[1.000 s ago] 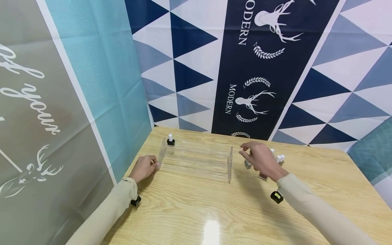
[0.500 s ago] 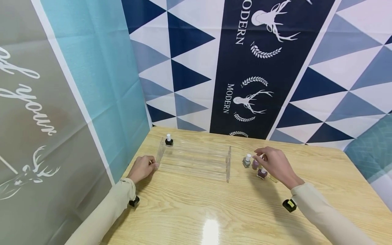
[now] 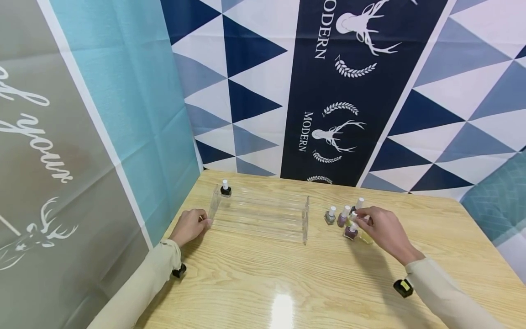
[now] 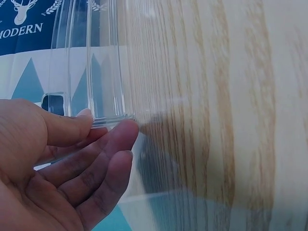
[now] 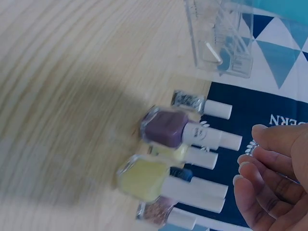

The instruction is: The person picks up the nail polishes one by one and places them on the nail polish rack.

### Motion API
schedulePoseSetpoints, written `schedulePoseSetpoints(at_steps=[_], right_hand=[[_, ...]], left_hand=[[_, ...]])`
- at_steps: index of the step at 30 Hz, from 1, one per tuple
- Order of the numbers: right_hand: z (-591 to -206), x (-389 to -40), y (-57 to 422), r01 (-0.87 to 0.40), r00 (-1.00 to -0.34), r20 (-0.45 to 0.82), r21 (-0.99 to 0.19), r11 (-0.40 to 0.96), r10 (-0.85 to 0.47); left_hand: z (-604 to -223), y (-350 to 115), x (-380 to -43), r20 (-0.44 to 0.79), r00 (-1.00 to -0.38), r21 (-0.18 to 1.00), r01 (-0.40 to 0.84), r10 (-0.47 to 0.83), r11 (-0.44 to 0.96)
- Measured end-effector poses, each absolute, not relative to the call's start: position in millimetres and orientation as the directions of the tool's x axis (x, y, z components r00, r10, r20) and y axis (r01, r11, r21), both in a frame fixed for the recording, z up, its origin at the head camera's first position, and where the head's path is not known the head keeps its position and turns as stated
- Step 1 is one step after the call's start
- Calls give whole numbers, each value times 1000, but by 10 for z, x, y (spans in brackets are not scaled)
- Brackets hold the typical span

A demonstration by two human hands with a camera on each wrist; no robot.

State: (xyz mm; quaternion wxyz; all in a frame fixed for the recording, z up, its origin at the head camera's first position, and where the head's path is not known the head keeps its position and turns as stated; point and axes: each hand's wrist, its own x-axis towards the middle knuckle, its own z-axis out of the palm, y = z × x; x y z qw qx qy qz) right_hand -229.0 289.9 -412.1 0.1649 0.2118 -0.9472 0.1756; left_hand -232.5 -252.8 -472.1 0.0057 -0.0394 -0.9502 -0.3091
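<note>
Wooden table (image 3: 246, 283); rack (image 3: 260, 220) bearing black bottle (image 3: 225, 191); left fingers (image 4: 124, 137) pinching rack; right fingers (image 5: 255, 178) parted

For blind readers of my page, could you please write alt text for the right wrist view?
An empty right hand is near white-capped nail polish bottles, yellow and purple ones foremost, standing on a wooden table. A clear rack is beyond.

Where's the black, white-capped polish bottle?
Head view, left of centre: the black bottle stands at the far left corner of the clear acrylic rack, beyond the left hand.
</note>
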Motion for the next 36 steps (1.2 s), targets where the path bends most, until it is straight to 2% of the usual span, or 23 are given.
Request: schedulePoseSetpoints(at_steps=[7,21,36], right_hand=[[-4192,-2230,3061,-463,-845,408,-235,854,-346],[-4267,-2102,3257,-403,-875,378,-220,888,-304],[-4368,-2149,3333,-385,-877,378,-185,904,-297]], left_hand=[[-4710,-2547,-2318,24,-998,607,61,59,793],[-4677,-2555,-2300,25,-997,627,71,71,776],[-4679,-2563,-2290,29,-998,653,64,60,755]])
